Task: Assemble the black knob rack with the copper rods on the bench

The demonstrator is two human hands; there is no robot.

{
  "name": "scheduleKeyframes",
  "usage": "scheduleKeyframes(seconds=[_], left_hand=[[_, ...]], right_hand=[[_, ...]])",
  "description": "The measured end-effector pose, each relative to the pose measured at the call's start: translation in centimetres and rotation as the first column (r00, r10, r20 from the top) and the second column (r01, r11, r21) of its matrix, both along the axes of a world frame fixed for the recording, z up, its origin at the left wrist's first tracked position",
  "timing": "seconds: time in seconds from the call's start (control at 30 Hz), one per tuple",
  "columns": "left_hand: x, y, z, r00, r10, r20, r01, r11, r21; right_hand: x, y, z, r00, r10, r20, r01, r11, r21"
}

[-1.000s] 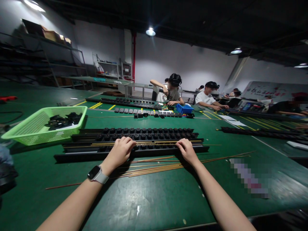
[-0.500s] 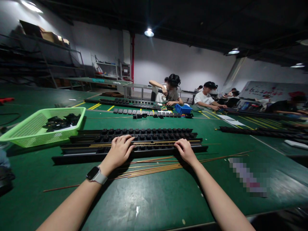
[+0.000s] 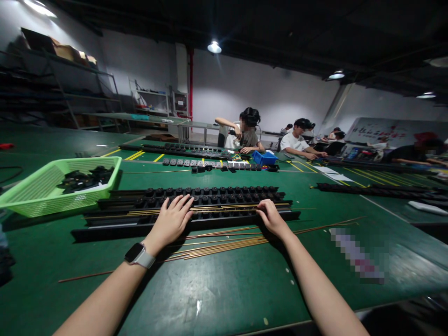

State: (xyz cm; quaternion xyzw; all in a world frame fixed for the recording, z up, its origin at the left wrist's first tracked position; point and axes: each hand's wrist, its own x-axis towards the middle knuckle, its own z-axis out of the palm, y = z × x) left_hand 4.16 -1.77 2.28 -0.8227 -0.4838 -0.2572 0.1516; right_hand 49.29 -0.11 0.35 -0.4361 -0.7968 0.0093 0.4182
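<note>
A long black socket strip (image 3: 224,198) with a row of black round modules lies across the green table, thin brass rods (image 3: 224,207) laid along it. My left hand (image 3: 172,220), a smartwatch on its wrist, rests on the strip with fingers stretched flat over the rods and modules. My right hand (image 3: 271,216) lies further right on the strip's near edge, fingers curled down onto the rods. Whether its fingers grip a rod is hidden. Several loose copper rods (image 3: 224,245) lie on the table just before the strip, under my wrists.
A light green basket (image 3: 42,189) holding black parts stands at the left. Further strips (image 3: 210,163) and a blue bin (image 3: 265,158) lie beyond, where several people sit working. Another black strip (image 3: 378,191) lies to the right. A single rod (image 3: 87,275) lies near left.
My left hand has uncurled from a loose fist to flat fingers and slid slightly forward over the modules. My right hand has barely moved.
</note>
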Motion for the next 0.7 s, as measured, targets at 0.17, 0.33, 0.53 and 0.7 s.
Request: scheduleKeyframes(seconds=[0.17, 0.33, 0.53, 0.7], left_hand=[[0.1, 0.1, 0.0, 1.0, 0.001, -0.004, -0.001, 1.0, -0.004], [0.0, 0.3, -0.2, 1.0, -0.005, -0.019, 0.005, 1.0, -0.004], [-0.1, 0.5, -0.4, 1.0, -0.01, -0.02, 0.01, 1.0, 0.001], [-0.1, 0.4, -0.3, 1.0, -0.015, -0.008, 0.015, 1.0, -0.007]], right_hand=[[0.7, 0.4, 0.1, 1.0, 0.012, 0.006, -0.012, 1.0, 0.028], [1.2, 0.8, 0.0, 1.0, 0.021, -0.002, -0.021, 0.999, 0.049], [2.4, 1.0, 0.2, 1.0, -0.012, 0.024, 0.012, 1.0, 0.018], [3.4, 1.0, 0.0, 0.997, -0.069, -0.016, 0.069, 0.998, -0.006]])
